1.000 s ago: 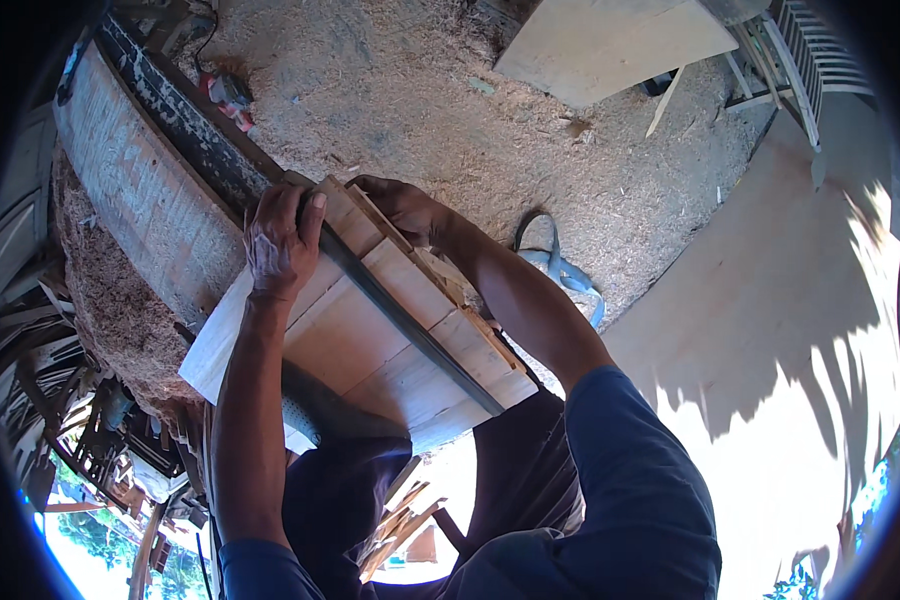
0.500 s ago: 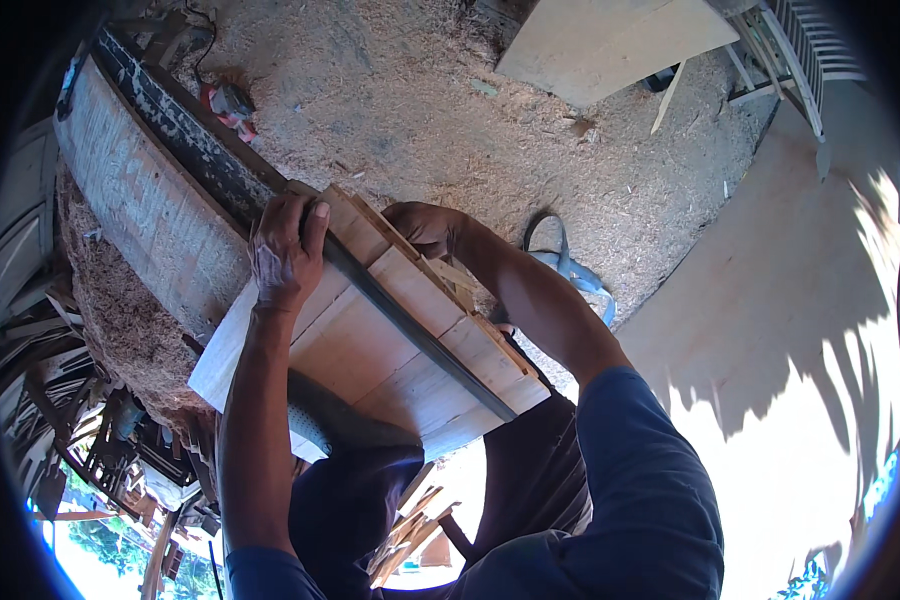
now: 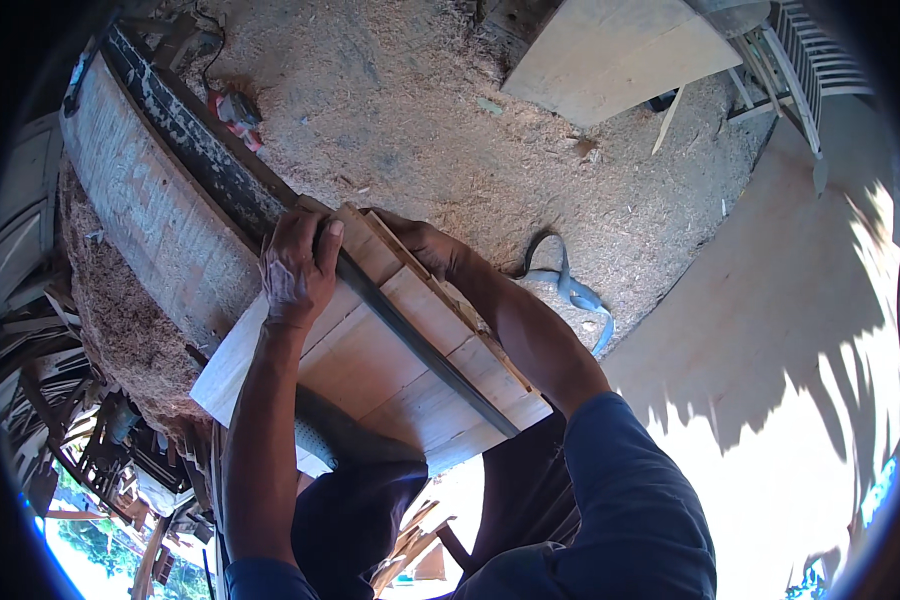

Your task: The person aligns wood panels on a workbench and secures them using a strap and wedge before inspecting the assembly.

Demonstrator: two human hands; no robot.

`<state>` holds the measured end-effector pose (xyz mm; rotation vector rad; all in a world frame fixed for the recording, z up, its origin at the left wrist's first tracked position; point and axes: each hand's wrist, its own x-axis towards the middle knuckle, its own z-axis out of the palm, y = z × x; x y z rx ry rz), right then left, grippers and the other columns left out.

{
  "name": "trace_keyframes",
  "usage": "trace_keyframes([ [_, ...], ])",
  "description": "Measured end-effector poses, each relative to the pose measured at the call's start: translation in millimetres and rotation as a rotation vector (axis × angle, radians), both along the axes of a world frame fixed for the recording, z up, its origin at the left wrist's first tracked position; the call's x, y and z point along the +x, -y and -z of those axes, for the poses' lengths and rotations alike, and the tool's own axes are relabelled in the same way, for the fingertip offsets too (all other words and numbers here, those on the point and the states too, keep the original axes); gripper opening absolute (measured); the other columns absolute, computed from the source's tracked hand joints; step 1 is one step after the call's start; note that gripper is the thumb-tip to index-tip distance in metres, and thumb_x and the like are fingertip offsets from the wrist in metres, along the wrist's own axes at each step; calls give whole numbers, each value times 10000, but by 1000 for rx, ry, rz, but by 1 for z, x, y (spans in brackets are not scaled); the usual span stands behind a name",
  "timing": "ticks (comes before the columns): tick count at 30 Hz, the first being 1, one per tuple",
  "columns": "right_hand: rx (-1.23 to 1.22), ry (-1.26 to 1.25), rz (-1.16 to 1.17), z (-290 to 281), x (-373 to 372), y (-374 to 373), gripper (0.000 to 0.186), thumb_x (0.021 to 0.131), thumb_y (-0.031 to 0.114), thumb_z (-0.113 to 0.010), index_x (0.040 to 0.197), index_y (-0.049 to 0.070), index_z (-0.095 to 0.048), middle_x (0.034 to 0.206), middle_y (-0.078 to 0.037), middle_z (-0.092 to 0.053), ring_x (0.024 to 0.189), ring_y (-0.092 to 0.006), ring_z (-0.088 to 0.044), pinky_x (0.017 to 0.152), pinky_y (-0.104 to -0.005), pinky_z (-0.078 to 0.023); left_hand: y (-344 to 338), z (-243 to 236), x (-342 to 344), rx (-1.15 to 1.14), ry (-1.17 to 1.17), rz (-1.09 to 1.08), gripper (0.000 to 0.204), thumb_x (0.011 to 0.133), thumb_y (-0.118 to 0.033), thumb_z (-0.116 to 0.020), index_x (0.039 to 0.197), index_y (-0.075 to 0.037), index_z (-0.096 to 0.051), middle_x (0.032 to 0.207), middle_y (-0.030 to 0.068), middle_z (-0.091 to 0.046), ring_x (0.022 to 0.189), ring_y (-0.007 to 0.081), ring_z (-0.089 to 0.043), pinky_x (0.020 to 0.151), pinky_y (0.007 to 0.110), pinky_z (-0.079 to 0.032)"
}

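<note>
Head view: left fingers (image 3: 296,232) grip a pale, dark-striped wooden panel (image 3: 360,360); right fingers (image 3: 415,236) mostly hidden, state unclear.

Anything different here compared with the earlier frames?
Since half a second ago, the right hand has slid up-left along the edge of the wooden panel, toward its far corner; its fingers are partly hidden. The view shifted slightly too. The left hand stays at the panel's far end.

Floor (image 3: 370,70), upper middle: strewn with sawdust (image 3: 420,170) | on it: blue-grey strap (image 3: 576,292), right of centre; red-and-grey object (image 3: 236,112), upper left | bench (image 3: 160,200), slanting from upper left: wood panel (image 3: 362,355) overlapping its lower end
</note>
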<state>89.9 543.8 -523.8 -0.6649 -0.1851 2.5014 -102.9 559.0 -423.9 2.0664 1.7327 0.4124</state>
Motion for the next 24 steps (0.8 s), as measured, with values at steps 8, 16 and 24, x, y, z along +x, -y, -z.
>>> trace_keyframes([
  [8, -23, 10, -140, 13, 40, -13, 230, 912, 156, -686, 1090, 15, -651, 838, -24, -618, 773, -136, -592, 671, -312, -499, 4, 3, -4, -4, -10, -4, 246, 951, -304, -589, 940, -60, -619, 912, 151, -610, 880, 363, -603, 779, 474, -469],
  [16, -17, 4, -246, 31, 37, 22, 301, 865, 151, -726, 1130, 20, -667, 915, -19, -669, 856, -88, -622, 711, -258, -505, 2, -1, 0, -34, -77, 14, 219, 949, -282, -583, 953, -64, -602, 916, 148, -605, 860, 356, -599, 773, 466, -464],
  [24, 1020, 1261, 87, -97, 31, 1, 254, 811, 200, -774, 938, 31, -634, 1010, -123, -618, 778, -239, -666, 616, -353, -558, -6, -6, 6, 12, -36, 9, 195, 922, -257, -613, 930, -62, -617, 899, 131, -619, 847, 335, -613, 764, 448, -477],
])
